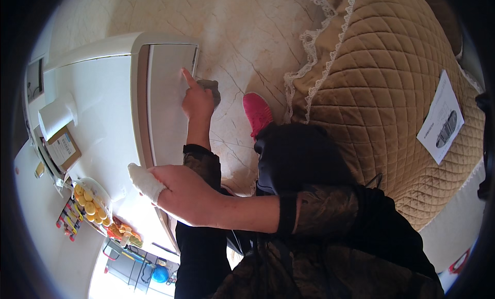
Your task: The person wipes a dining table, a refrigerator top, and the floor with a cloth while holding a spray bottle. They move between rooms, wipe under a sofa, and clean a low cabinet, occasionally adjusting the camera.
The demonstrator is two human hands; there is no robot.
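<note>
My left hand [197, 104] reaches forward beside the white cabinet's front panel [170, 100]. One finger stretches out against the panel near its far edge. The other fingers are curled by a dark grey, bunched-looking lump [213, 90] that I cannot make out for certain. Nearer to me, my right hand [180, 190] crosses leftward over my left arm. It is closed on a folded white cloth [145, 182], held at the cabinet's near side above the top edge. Part of my left arm is hidden under the right forearm.
On the cabinet [103, 118] stand a white cylinder [55, 116], a cardboard box [63, 148] and a tray of yellow fruit [90, 203]. A quilted brown bedcover [371, 103] with lace lies at right, a printed sheet [441, 118] on it. My pink shoe [257, 113] rests on the tiled floor [242, 36].
</note>
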